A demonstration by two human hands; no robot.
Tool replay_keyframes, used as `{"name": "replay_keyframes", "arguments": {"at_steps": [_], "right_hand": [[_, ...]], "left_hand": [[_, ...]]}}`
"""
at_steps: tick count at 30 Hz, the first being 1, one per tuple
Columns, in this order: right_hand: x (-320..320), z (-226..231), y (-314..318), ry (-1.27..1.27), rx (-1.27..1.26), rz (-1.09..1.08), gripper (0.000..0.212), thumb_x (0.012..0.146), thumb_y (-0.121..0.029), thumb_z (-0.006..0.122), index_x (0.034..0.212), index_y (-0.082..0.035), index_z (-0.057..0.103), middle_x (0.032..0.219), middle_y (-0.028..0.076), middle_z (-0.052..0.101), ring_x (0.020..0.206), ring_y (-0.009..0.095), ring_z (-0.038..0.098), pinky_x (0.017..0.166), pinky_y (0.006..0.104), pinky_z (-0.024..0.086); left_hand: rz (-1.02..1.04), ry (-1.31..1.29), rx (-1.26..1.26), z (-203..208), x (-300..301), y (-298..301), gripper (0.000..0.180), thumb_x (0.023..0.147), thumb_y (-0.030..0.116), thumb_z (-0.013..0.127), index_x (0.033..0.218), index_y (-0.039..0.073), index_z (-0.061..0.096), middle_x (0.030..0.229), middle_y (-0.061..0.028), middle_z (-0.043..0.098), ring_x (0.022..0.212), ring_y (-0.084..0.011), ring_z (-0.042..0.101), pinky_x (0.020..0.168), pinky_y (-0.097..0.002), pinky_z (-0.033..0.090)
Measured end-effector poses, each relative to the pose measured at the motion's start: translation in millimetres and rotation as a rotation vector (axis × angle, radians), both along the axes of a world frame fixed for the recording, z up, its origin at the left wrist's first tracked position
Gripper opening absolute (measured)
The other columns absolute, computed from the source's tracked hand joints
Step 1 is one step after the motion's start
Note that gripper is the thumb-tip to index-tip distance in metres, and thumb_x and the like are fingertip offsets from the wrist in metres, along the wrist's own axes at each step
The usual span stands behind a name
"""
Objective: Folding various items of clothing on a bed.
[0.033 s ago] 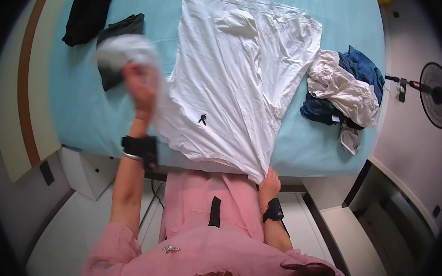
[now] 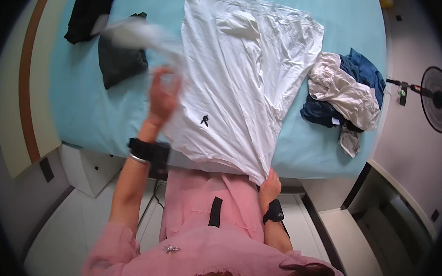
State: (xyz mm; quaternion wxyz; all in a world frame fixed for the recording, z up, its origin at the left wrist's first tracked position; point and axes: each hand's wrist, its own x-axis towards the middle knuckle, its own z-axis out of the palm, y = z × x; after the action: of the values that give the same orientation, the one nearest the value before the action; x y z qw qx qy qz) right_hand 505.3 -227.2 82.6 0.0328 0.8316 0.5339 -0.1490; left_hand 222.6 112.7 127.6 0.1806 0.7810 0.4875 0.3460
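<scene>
A white T-shirt (image 2: 234,83) with a small black emblem lies spread over the light blue bed, its lower corner reaching the near edge. At that corner my right hand (image 2: 270,188) is closed on the fabric. My left hand (image 2: 162,101) is raised at the shirt's left side, smeared by motion, with its fingers curled on the fabric. A loose part of the shirt, blurred white, streams out leftward beyond this hand, over a dark grey folded garment (image 2: 118,63).
A black folded garment (image 2: 92,11) lies at the far left of the bed (image 2: 280,154). Beige and blue clothes (image 2: 343,90) are heaped on the right. A black fan (image 2: 436,98) stands beyond the bed's right side. A white cabinet (image 2: 90,170) is below at left.
My left hand has moved right, and the white fabric by it has stretched from a bunch into a blurred streak. My right hand stays at the corner.
</scene>
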Motion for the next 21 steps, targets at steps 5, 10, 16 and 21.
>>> {"name": "replay_keyframes", "arguments": {"at_steps": [5,10,16,21], "right_hand": [[42,17,7,0.143,-0.095,0.032,0.044,0.068,-0.008,0.056,0.112,-0.006,0.048,0.096,0.013,0.054,0.091,0.028,0.052,0.076,0.0405,0.040],[73,10,100,0.454,0.114,0.040,0.053,0.067,-0.009,0.059,0.117,-0.001,0.044,0.106,0.015,0.049,0.100,0.033,0.047,0.083,0.0411,0.037],[68,-3,250,0.141,0.334,0.386,0.063,0.064,-0.009,0.061,0.123,-0.004,0.040,0.112,0.017,0.047,0.104,0.031,0.046,0.089,0.0379,0.035],[102,-17,287,-0.010,0.115,0.734,0.023,0.067,-0.011,0.056,0.090,-0.008,0.055,0.086,0.008,0.055,0.084,0.023,0.054,0.079,0.0354,0.038]], "left_hand": [[0.082,0.346,-0.151,-19,33,-70,0.082,0.060,0.020,0.076,0.127,0.005,0.031,0.131,-0.0193,0.033,0.115,-0.0349,0.038,0.096,-0.0420,0.029],[0.250,0.436,-0.481,-56,11,-123,0.075,0.066,0.007,0.064,0.132,0.007,0.027,0.132,-0.0225,0.029,0.114,-0.0374,0.037,0.093,-0.0436,0.032],[0.210,0.540,-0.428,-71,-3,-149,0.059,0.064,-0.003,0.056,0.121,0.005,0.043,0.122,-0.0172,0.041,0.100,-0.0321,0.048,0.079,-0.0396,0.042],[0.294,0.465,-0.439,-57,-29,-156,0.046,0.062,-0.002,0.059,0.107,0.005,0.051,0.105,-0.0120,0.049,0.092,-0.0293,0.050,0.071,-0.0377,0.045]]}}
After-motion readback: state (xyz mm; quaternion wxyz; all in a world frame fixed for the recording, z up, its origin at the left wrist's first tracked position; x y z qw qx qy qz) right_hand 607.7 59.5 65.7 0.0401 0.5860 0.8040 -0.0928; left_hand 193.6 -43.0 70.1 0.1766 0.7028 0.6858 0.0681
